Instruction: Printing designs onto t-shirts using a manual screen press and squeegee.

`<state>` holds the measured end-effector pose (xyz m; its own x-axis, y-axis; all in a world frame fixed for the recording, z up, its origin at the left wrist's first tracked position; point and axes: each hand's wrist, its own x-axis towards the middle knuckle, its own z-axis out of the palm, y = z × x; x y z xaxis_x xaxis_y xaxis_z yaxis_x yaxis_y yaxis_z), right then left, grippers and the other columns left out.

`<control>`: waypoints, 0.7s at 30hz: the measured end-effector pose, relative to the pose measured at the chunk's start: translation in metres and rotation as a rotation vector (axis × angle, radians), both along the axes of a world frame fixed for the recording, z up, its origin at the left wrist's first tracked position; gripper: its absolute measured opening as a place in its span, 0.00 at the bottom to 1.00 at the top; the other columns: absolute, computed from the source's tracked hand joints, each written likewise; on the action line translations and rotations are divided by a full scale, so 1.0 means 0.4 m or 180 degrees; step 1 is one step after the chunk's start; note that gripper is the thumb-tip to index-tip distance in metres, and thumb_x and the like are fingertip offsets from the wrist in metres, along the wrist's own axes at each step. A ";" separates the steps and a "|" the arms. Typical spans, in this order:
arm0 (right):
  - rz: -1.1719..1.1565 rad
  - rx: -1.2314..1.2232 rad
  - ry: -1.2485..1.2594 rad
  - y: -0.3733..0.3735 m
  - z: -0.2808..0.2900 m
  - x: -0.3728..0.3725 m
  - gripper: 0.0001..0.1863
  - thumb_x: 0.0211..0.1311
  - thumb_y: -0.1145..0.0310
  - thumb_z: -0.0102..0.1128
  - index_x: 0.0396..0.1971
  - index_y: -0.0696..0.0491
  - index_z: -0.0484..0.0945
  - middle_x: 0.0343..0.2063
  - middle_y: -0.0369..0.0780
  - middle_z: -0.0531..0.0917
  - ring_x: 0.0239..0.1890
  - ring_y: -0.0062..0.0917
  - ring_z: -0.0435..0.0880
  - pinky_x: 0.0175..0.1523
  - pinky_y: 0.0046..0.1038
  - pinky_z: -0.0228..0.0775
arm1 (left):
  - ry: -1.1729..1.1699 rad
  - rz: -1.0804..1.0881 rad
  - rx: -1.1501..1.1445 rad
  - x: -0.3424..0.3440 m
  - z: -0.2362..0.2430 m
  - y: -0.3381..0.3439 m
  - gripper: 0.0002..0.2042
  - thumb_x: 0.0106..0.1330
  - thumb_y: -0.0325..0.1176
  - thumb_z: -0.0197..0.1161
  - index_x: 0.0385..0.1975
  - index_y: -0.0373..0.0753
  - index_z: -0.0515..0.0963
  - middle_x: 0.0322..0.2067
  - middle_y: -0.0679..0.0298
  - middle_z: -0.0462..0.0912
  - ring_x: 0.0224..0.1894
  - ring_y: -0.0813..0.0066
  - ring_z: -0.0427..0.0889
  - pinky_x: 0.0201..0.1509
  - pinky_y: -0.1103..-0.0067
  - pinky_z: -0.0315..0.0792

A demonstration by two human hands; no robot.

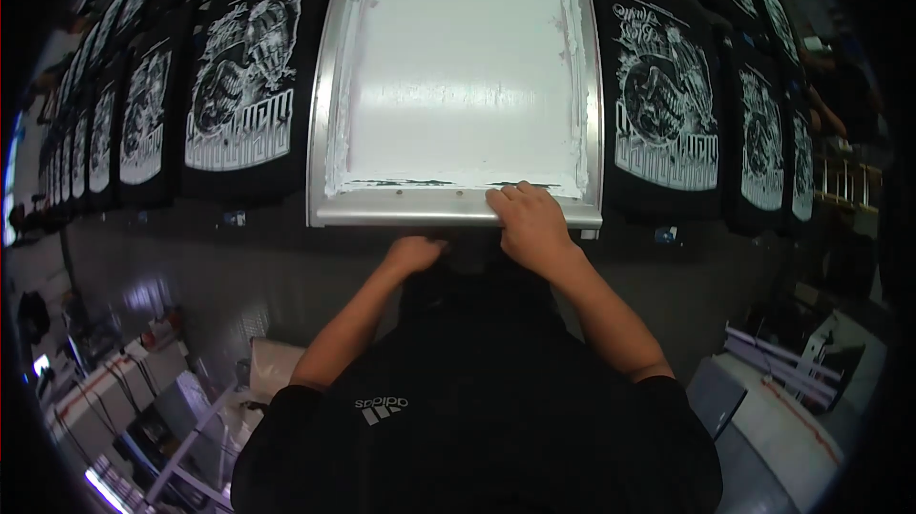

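In front of me lies a screen printing frame (597, 132) with silvery metal sides. White ink (458, 65) covers the mesh inside it and is smeared thickly along the borders. My right hand (532, 228) is closed over the frame's near bar, right of its middle, the fingers curled on top. Just below the near bar, to the left, my left hand (416, 254) is curled closed beside dark cloth. Its fingertips are partly lost in shadow, so what they grip, if anything, cannot be made out.
Black shirts with white prints flank the frame, one at the left (243, 84) and one at the right (665, 99), with several more beyond each. A dark floor (219, 275) runs beneath. Pale equipment stands at the lower left (114, 376) and a bench-like unit (778, 409) at the lower right.
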<state>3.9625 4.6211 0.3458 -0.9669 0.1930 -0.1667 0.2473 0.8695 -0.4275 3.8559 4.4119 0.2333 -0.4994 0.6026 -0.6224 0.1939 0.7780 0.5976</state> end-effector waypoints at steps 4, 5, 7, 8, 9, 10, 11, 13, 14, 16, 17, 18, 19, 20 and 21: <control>-0.0171 0.0402 0.0011 0.116 0.042 -0.005 0.20 0.46 0.73 0.63 0.44 0.53 0.79 0.34 0.42 0.83 0.42 0.38 0.80 0.53 0.39 0.67 | -0.0401 -0.0016 -0.0462 -0.040 0.161 0.023 0.26 0.62 0.58 0.62 0.32 0.35 0.84 0.28 0.52 0.84 0.33 0.58 0.83 0.40 0.66 0.74; -0.0234 0.0492 -0.0371 0.173 0.068 0.009 0.20 0.46 0.71 0.64 0.44 0.54 0.80 0.36 0.43 0.84 0.45 0.37 0.81 0.58 0.38 0.65 | -0.0226 -0.0461 -0.0818 -0.052 0.167 0.011 0.28 0.60 0.60 0.62 0.30 0.35 0.84 0.27 0.51 0.84 0.32 0.55 0.84 0.39 0.64 0.74; -0.0411 0.0155 -0.0584 0.293 0.057 0.056 0.22 0.43 0.66 0.71 0.42 0.54 0.82 0.34 0.43 0.85 0.45 0.38 0.81 0.59 0.37 0.65 | 0.0172 -0.0313 0.0025 -0.112 0.150 -0.077 0.24 0.59 0.56 0.65 0.27 0.35 0.84 0.26 0.50 0.83 0.32 0.56 0.84 0.38 0.65 0.75; -0.0663 -0.0432 -0.0319 0.346 0.023 0.087 0.21 0.42 0.67 0.73 0.40 0.54 0.83 0.32 0.43 0.85 0.43 0.35 0.82 0.56 0.35 0.68 | 0.0514 0.0376 0.0463 -0.147 0.175 -0.099 0.20 0.60 0.50 0.67 0.29 0.35 0.84 0.26 0.51 0.83 0.32 0.60 0.84 0.38 0.67 0.75; -0.0925 -0.1010 -0.0060 0.384 -0.026 0.116 0.21 0.41 0.67 0.75 0.39 0.55 0.83 0.30 0.42 0.85 0.40 0.33 0.83 0.53 0.34 0.71 | 0.1198 0.0992 0.0633 -0.195 0.181 -0.121 0.14 0.63 0.42 0.66 0.31 0.34 0.83 0.25 0.53 0.83 0.30 0.66 0.83 0.35 0.71 0.74; -0.1346 -0.1925 0.0022 0.401 -0.072 0.125 0.18 0.43 0.70 0.76 0.37 0.56 0.84 0.31 0.39 0.85 0.36 0.25 0.83 0.46 0.28 0.74 | 0.1553 0.1789 0.1173 -0.262 0.160 -0.156 0.13 0.66 0.40 0.63 0.32 0.33 0.82 0.25 0.54 0.83 0.28 0.70 0.81 0.35 0.74 0.73; -0.1367 -0.1895 0.0025 0.414 -0.111 0.128 0.18 0.43 0.70 0.76 0.37 0.56 0.84 0.31 0.39 0.85 0.36 0.25 0.83 0.46 0.28 0.74 | 0.1655 0.2371 0.0649 -0.322 0.192 -0.115 0.16 0.69 0.43 0.61 0.34 0.33 0.81 0.27 0.55 0.83 0.27 0.70 0.80 0.34 0.75 0.72; -0.1813 -0.3036 0.0594 0.422 -0.166 0.132 0.15 0.48 0.73 0.75 0.38 0.58 0.84 0.31 0.36 0.85 0.36 0.19 0.81 0.44 0.24 0.73 | 0.1945 0.2215 0.0618 -0.410 0.178 -0.083 0.20 0.71 0.49 0.56 0.48 0.39 0.80 0.36 0.55 0.85 0.39 0.67 0.83 0.46 0.75 0.73; -0.1991 -0.3364 0.0857 0.405 -0.197 0.103 0.16 0.49 0.73 0.74 0.39 0.58 0.83 0.32 0.36 0.85 0.36 0.20 0.81 0.44 0.24 0.73 | 0.1847 0.2031 0.0553 -0.474 0.096 -0.134 0.21 0.72 0.50 0.54 0.52 0.39 0.78 0.41 0.56 0.84 0.43 0.67 0.82 0.51 0.75 0.72; -0.2200 -0.3649 0.0811 0.394 -0.216 0.074 0.17 0.49 0.72 0.74 0.41 0.58 0.82 0.32 0.36 0.85 0.36 0.20 0.81 0.44 0.24 0.73 | 0.1402 0.1934 0.0761 -0.512 -0.006 -0.150 0.23 0.74 0.48 0.52 0.58 0.35 0.74 0.49 0.57 0.82 0.50 0.69 0.80 0.57 0.77 0.69; -0.2214 -0.3703 0.0913 0.396 -0.210 0.088 0.17 0.49 0.72 0.74 0.41 0.58 0.83 0.32 0.36 0.85 0.36 0.19 0.81 0.45 0.24 0.73 | 0.1047 0.1977 0.1036 -0.500 -0.005 -0.105 0.24 0.75 0.46 0.51 0.60 0.33 0.72 0.51 0.58 0.81 0.53 0.71 0.78 0.59 0.78 0.68; -0.2199 -0.3837 0.1153 0.387 -0.191 0.090 0.16 0.49 0.72 0.74 0.40 0.57 0.83 0.33 0.36 0.85 0.36 0.19 0.81 0.45 0.23 0.72 | 0.0723 0.2000 0.1375 -0.483 0.010 -0.105 0.23 0.76 0.44 0.50 0.60 0.30 0.71 0.52 0.58 0.81 0.53 0.72 0.77 0.59 0.78 0.68; -0.2244 -0.3871 0.1074 0.412 -0.204 0.117 0.17 0.49 0.72 0.74 0.40 0.57 0.83 0.33 0.36 0.85 0.36 0.19 0.80 0.45 0.23 0.72 | 0.0393 0.1992 0.1722 -0.456 0.036 -0.109 0.23 0.77 0.41 0.48 0.59 0.28 0.71 0.52 0.58 0.81 0.54 0.73 0.76 0.60 0.78 0.68; -0.2257 -0.3853 0.1070 0.440 -0.189 0.158 0.17 0.49 0.72 0.73 0.40 0.57 0.83 0.34 0.35 0.85 0.37 0.19 0.80 0.45 0.24 0.72 | 0.0332 0.2158 0.1670 -0.420 0.055 -0.080 0.21 0.77 0.39 0.47 0.60 0.28 0.71 0.53 0.58 0.80 0.54 0.75 0.76 0.60 0.79 0.67; -0.2282 -0.3834 0.1073 0.471 -0.172 0.212 0.17 0.49 0.72 0.73 0.40 0.57 0.83 0.34 0.35 0.84 0.37 0.19 0.80 0.46 0.24 0.72 | 0.0706 0.2038 0.1340 -0.357 0.109 -0.019 0.23 0.77 0.42 0.47 0.60 0.27 0.70 0.53 0.57 0.80 0.55 0.74 0.76 0.61 0.79 0.67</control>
